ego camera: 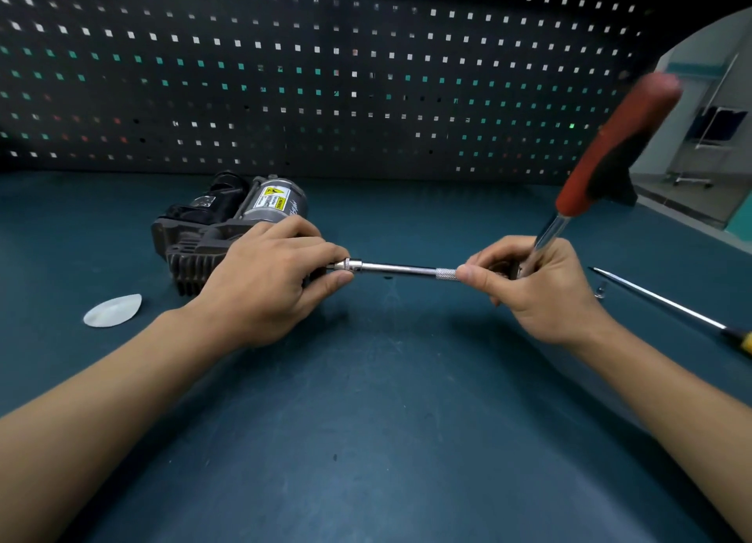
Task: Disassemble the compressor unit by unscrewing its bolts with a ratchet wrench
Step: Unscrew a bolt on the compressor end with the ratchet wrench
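Over the mat [366,420] | 1 ratchet wrench [610,148], right hand [541,286] gripping | left hand [264,286] pinching extension [398,269] end | 1 compressor [228,217]

The tabletop [366,420] is deep teal. The pegboard [325,74] is near-black with even rows of small pale square holes, some tinted green, a few reddish. The ratchet wrench [610,148] has a red-and-black handle; its extension bar [398,269] is bright silver with a knurled band. The compressor unit [228,217] is dark grey and black, its label [274,201] yellow and white. The screwdriver [671,310] has a silver shaft and a black-and-yellow handle.
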Tool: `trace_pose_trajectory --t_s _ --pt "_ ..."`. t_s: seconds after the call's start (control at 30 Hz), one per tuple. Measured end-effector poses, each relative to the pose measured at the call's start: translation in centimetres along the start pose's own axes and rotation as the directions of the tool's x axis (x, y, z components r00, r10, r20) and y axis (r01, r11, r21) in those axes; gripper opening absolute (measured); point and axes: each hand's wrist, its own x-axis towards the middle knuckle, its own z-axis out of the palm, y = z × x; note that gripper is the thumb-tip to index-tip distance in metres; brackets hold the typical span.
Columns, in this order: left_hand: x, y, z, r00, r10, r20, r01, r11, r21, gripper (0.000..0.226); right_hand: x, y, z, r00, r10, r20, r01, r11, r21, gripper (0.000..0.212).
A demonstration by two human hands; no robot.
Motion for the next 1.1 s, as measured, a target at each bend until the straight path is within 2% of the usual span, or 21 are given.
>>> trace_pose_trajectory --t_s 0.17,0.53,0.67,0.73,0.83,0.97,1.1 --pt "0.0 -0.2 0.0 1.000 -0.014 0.020 0.014 1.000 -0.008 0.039 -0.2 -0.3 -0.1 0.991 -0.130 0.017 0.131 0.988 -0.085 0.015" --pt "0.0 -0.1 0.1 1.000 -0.028 0.009 0.028 1.000 -0.014 0.041 -0.1 -0.4 -0.5 0.981 -0.190 0.048 0.196 0.951 -0.238 0.012" --pt "0.0 0.0 0.1 1.000 -0.030 0.004 0.030 0.999 -0.016 0.041 0.4 -0.3 -1.4 0.954 -0.271 0.127 0.299 0.843 -0.447 0.015" --pt "0.0 -0.1 0.1 1.000 -0.028 0.010 0.028 1.000 -0.012 0.041 0.6 -0.2 -1.7 0.945 -0.286 0.161 0.328 0.790 -0.519 0.023" --pt "0.0 -0.1 0.1 1.000 -0.027 0.010 0.027 1.000 -0.014 0.041 0.6 0.1 -1.7 0.949 -0.289 0.129 0.314 0.816 -0.486 0.027" --pt "0.0 0.0 0.0 1.000 -0.025 0.009 0.025 1.000 -0.015 0.041 0.5 0.4 -1.4 0.952 -0.294 0.082 0.298 0.836 -0.460 0.019" --pt "0.1 -0.1 0.0 1.000 -0.026 -0.002 0.026 0.998 -0.057 0.041 0.1 0.1 -1.1 0.985 -0.162 0.061 0.173 0.910 -0.378 0.021"
